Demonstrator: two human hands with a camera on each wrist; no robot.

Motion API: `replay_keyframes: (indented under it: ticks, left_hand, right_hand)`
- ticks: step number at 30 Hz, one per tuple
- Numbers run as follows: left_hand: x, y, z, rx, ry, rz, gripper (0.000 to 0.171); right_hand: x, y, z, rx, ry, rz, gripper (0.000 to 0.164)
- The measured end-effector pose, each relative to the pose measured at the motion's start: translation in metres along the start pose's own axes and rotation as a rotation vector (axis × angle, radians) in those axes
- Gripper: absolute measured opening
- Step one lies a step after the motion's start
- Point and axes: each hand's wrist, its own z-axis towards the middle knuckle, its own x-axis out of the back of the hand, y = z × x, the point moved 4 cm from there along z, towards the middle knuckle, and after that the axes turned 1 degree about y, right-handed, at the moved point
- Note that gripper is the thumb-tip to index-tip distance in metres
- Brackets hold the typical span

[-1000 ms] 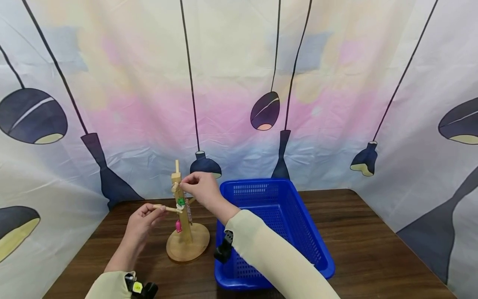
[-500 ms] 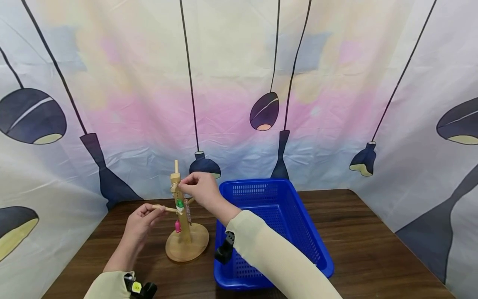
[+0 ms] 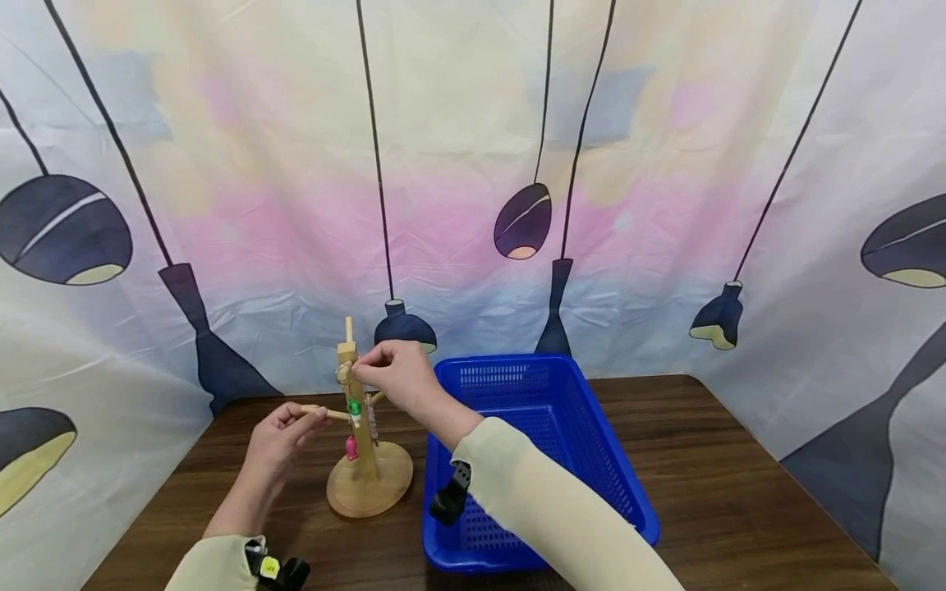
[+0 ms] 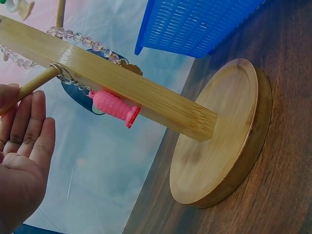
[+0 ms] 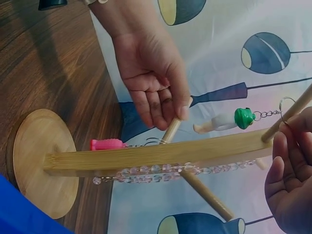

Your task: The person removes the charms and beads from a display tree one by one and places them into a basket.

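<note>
A wooden stand (image 3: 366, 464) with a round base and side pegs stands upright on the table. My left hand (image 3: 279, 439) pinches the outer end of a lower peg (image 4: 38, 82), where a pink keychain (image 4: 114, 105) hangs by its ring near the post. Up by the top, my right hand (image 3: 402, 376) pinches the metal ring (image 5: 287, 108) of a keychain with a green and white figure (image 5: 244, 118). That ring is at an upper peg (image 5: 300, 104); whether it fully encircles the peg I cannot tell. A clear pink bead string (image 5: 156, 170) hangs at another peg (image 5: 207, 194).
Right of the stand sits a blue plastic basket (image 3: 643, 501), under my right forearm. The dark wooden table (image 3: 709, 484) reaches back to a cloth backdrop (image 3: 458, 164) printed with lamps.
The keychain's ring has turned and shows more of its round at the upper peg, and the green and white figure has shifted slightly. Both hands stay almost still.
</note>
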Motion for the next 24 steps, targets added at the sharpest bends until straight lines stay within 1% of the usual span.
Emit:
replay_keyframes:
  ticks: [7,15,24]
  left_hand:
    - [0.0,0.0,-0.001,0.004,0.001,0.011,0.024]
    - [0.0,0.0,-0.001,0.011,0.004,0.019,0.023]
    - [0.0,0.0,-0.001,0.016,0.0,0.019,0.025]
  right_hand:
    - [0.004,-0.007,-0.004,0.011,-0.011,0.082,0.01]
    - [0.007,-0.012,-0.007,0.034,-0.036,0.054,0.011]
    - [0.008,-0.015,-0.011,0.044,-0.041,0.103,0.009]
